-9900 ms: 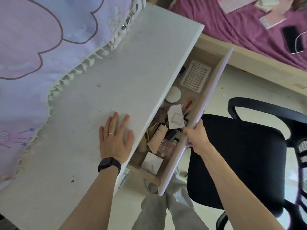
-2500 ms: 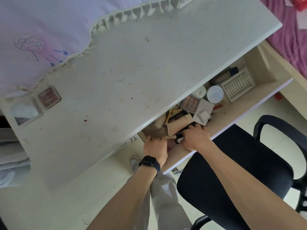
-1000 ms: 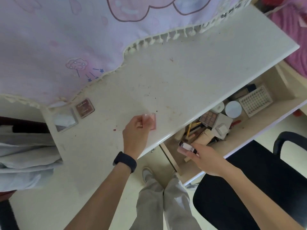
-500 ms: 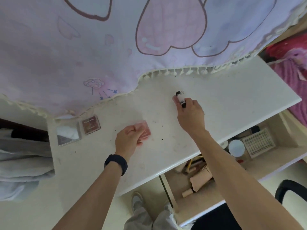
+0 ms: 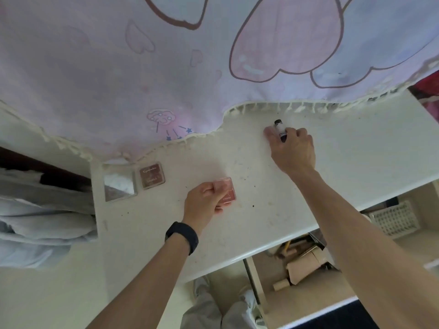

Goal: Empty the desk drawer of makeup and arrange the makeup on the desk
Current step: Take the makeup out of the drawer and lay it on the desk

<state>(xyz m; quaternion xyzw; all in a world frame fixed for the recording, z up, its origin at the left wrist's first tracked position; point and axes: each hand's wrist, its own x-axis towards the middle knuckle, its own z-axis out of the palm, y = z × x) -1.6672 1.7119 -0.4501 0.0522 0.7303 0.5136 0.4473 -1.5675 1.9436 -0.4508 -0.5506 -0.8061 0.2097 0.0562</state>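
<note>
Grip status: right grip [image 5: 293, 150] clamps a small black-capped bottle [image 5: 279, 130], its cap pointing at the tasselled fringe [image 5: 292, 107] of a pink printed curtain [image 5: 166, 67] that overhangs the table [image 5: 361, 148] at its rear. Left grip [image 5: 204, 203], above a black watch [image 5: 183, 236], pinches a pink square compact [image 5: 226, 191] near the table's middle; contact with the surface cannot be told. To its left lie a brown eyeshadow compact [image 5: 152, 176] and, just beside that, a mirrored compact [image 5: 119, 186]. Below the table's front edge, the open drawer [image 5: 316, 296] holds a beige tube [image 5: 306, 267] and other items partly hidden by the right forearm [image 5: 356, 233]. A white mesh basket [image 5: 394, 219] sits at the drawer's right.
</note>
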